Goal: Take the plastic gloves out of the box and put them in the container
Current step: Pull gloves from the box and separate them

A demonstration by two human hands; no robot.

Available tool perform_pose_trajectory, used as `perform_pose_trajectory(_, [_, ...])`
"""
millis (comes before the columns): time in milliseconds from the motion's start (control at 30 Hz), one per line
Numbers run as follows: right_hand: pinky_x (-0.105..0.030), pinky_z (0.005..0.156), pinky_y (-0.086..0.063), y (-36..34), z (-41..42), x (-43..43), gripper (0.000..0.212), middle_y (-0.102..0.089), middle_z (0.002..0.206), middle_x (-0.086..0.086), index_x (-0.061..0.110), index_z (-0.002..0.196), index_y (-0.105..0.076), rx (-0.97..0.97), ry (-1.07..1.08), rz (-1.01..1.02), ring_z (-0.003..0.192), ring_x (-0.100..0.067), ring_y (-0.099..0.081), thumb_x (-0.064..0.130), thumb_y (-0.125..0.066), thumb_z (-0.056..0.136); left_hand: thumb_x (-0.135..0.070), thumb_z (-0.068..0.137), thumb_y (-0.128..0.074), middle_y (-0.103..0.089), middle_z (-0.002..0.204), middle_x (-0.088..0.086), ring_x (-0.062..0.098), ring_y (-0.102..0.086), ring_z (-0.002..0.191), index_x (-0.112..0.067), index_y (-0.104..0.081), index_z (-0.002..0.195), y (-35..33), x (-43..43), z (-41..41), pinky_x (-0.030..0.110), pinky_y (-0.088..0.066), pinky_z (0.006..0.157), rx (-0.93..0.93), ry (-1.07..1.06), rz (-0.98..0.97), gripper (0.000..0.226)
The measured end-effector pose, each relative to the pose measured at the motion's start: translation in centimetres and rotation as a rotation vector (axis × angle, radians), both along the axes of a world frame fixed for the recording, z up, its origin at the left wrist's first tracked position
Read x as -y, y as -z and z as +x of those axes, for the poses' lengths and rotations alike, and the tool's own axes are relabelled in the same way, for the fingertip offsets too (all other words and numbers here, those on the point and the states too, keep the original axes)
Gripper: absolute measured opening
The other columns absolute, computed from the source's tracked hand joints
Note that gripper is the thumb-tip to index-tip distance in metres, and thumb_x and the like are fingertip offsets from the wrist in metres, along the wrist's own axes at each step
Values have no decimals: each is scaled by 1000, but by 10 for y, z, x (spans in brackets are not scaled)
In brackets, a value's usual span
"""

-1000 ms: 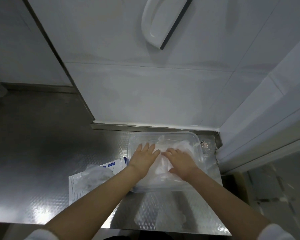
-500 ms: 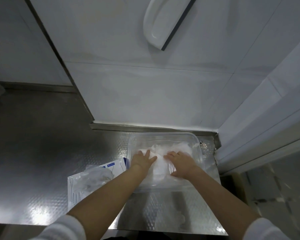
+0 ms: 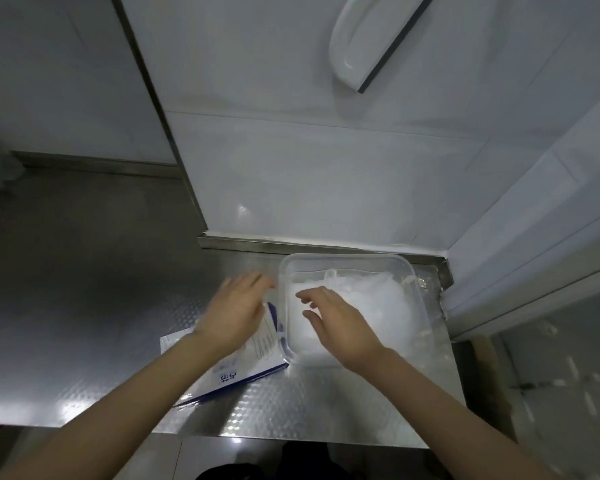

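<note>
clear plastic container [image 3: 343,257] on the steel counter [image 3: 84,306], plastic gloves [image 3: 378,306] heaped inside it, right hand [image 3: 340,323] hovering over the heap, fingers loose, gripping nothing, left hand [image 3: 234,313] (kinda blurry) spread flat and empty above the glove box [image 3: 246,368], box just beside the container at its 8 o'clock

In front of you the container [image 3: 343,257] is a clear, rectangular plastic one with rounded corners. It stands upright and lidless at the back right corner of the steel counter [image 3: 84,306], close to the wall. The plastic gloves [image 3: 371,306] lie inside it as a loose, crumpled, translucent white heap, piled highest toward its far right side. Just left of it your box [image 3: 236,370] lies flat on the counter at an angle. It is white with blue edging and blue print, its near right corner is against the container's left wall, and it is partly hidden.
</note>
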State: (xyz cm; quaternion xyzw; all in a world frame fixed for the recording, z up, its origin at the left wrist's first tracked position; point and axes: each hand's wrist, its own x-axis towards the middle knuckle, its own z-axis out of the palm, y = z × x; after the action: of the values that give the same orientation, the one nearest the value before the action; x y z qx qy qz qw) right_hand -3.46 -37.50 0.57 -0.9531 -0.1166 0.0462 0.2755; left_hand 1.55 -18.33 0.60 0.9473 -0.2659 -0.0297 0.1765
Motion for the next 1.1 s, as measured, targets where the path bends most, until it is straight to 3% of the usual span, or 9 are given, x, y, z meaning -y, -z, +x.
perform_pose_trajectory(100, [-25,93,-40,0,-4,-36,33,-51,129,-4,14,131,-48,20,-92,59,117,-17,-49,16,-44,99,-21,89,-54,-51,127,1,20,-46,117,-20,-49,128,11,-44,-7,30,-29,92,-88,-133,166,39])
perform_pose_trajectory(200, [-30,96,-39,13,-4,-74,44,-45,137,-7,13,139,-39,-12,-198,14,122,-23,-46,7,-47,95,-43,91,-49,-38,141,-5,17,-35,129,-28,-34,138,26,-76,-17,32,-26,98,-225,-137,377,52])
perform_pose_trajectory(333, [-35,107,-32,38,-2,-118,64,-31,149,-11,11,147,-22,-213,-190,-176,133,-27,-35,8,-55,92,-44,89,-55,-31,148,-5,16,-31,134,-27,-28,143,46,-94,-29,33,-33,107,-355,-85,323,63])
perform_pose_trajectory(433, [-38,100,-38,45,1,-133,52,-44,137,-16,6,140,-32,-217,-170,-359,125,-31,-41,6,-54,92,-40,88,-60,-30,148,-4,17,-29,135,-26,-34,140,51,-97,-34,32,-36,105,-325,-61,311,60])
perform_pose_trajectory(567, [-37,88,-44,34,6,-135,31,-60,119,-17,4,122,-50,-189,-116,-421,110,-32,-56,-3,-45,92,-39,86,-62,-29,149,-5,18,-30,133,-24,-35,138,54,-99,-34,34,-37,104,-317,-67,301,61])
perform_pose_trajectory(700, [-33,85,-45,27,11,-129,30,-64,114,-15,9,115,-60,-202,-42,-367,107,-32,-60,-1,-47,91,-39,85,-64,-31,148,-3,19,-31,132,-21,-33,140,56,-100,-33,34,-36,105,-315,-64,285,65])
perform_pose_trajectory(800, [-33,74,-43,17,14,-125,31,-66,105,-20,5,108,-63,-206,49,-278,100,-35,-60,-6,-44,86,-41,85,-64,-31,148,-2,19,-31,132,-17,-35,139,58,-101,-32,33,-35,105,-313,-70,291,66])
perform_pose_trajectory(967, [-29,62,-33,3,16,-110,24,-66,89,-23,6,73,-58,-165,200,-164,86,-40,-61,0,-43,91,-42,84,-65,-35,144,-4,18,-33,130,-21,-35,139,58,-102,-31,32,-38,103,-305,-84,285,66])
perform_pose_trajectory(1100, [-32,65,-38,-5,22,-97,28,-67,88,-21,1,90,-67,-77,310,-88,85,-38,-61,10,-41,97,-42,84,-65,-35,143,-5,16,-33,129,-22,-35,138,55,-99,-32,32,-42,99,-301,-98,298,65])
